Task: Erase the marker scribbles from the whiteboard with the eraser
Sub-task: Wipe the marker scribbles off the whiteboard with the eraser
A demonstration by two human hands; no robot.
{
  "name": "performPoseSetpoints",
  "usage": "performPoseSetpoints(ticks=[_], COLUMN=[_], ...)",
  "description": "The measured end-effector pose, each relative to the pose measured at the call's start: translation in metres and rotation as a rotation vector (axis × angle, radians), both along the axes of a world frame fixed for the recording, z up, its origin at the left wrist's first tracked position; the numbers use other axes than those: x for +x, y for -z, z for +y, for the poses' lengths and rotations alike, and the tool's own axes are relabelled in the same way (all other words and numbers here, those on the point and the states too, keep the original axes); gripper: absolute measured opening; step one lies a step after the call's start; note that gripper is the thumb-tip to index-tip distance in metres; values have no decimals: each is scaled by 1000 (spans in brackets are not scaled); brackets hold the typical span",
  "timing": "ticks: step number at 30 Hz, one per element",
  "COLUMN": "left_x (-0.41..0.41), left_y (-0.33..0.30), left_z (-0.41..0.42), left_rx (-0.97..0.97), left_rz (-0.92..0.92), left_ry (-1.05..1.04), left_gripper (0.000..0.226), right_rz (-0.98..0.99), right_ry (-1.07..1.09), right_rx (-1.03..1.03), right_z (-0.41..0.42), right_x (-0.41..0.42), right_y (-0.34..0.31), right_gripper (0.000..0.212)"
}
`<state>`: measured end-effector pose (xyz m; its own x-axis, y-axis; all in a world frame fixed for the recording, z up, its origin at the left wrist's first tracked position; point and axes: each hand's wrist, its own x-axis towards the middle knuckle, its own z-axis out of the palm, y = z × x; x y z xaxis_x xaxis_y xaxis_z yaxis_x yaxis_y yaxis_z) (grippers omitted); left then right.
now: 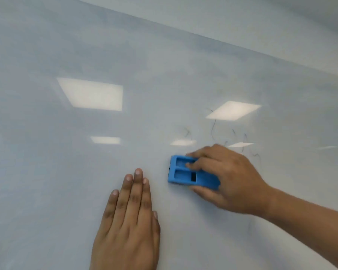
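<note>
A glossy whiteboard point(66, 182) fills the view. My right hand point(228, 178) grips a blue eraser point(183, 175) and presses it flat against the board, fingers over its top and thumb under it. Thin dark marker scribbles point(214, 127) remain above and to the right of the eraser, with more faint strokes point(257, 155) beyond my knuckles. My left hand point(128, 221) lies flat on the board below and left of the eraser, fingers together and extended, holding nothing.
Reflections of ceiling light panels point(92, 94) shine on the board. The board's upper edge point(242, 47) runs diagonally across the top right, with a pale wall beyond it.
</note>
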<state>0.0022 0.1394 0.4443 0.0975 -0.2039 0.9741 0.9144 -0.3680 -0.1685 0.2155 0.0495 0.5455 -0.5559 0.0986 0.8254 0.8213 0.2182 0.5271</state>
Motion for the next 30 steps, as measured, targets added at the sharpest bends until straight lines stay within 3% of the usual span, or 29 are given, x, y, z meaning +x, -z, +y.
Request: performPoseSetpoints(ticks=[2, 4, 6, 9, 12, 13, 17, 19, 22, 24, 26, 30], left_x=[1, 1, 1, 3, 4, 5, 7, 9, 14, 16, 15, 15], left_y=[3, 5, 4, 2, 2, 2, 2, 1, 0, -1, -3, -3], left_z=[9, 16, 20, 22, 26, 27, 32, 33, 31, 32, 32, 32], left_rx=[39, 83, 104, 129, 166, 184, 242, 278, 266, 276, 277, 248], left_rz=[0, 3, -4, -16, -30, -35, -29, -33, -58, -63, -63, -73], left_ry=[-28, -57, -72, -83, -79, -84, -108, -105, -75, -61, -55, -34], left_gripper=[57, 54, 52, 52, 53, 53, 53, 51, 56, 54, 52, 54], right_rz=[360, 680, 635, 288, 141, 196, 817, 806, 398, 239, 337, 865], right_ry=[-78, -199, -190, -195, -151, -151, -226, -207, -246, -210, -195, -199], right_rx=[137, 135, 171, 26, 6, 67, 190, 210, 71, 16, 96, 181], right_z=[6, 14, 20, 17, 15, 17, 21, 25, 25, 23, 22, 22], right_x=[9, 10, -6, -39, -31, -25, -2, -24, -72, -75, -57, -14], right_y=[-53, -78, -63, -7, -23, -40, -111, -101, -42, -29, -57, -124], right_gripper=[32, 33, 33, 34, 34, 34, 30, 30, 33, 35, 33, 30])
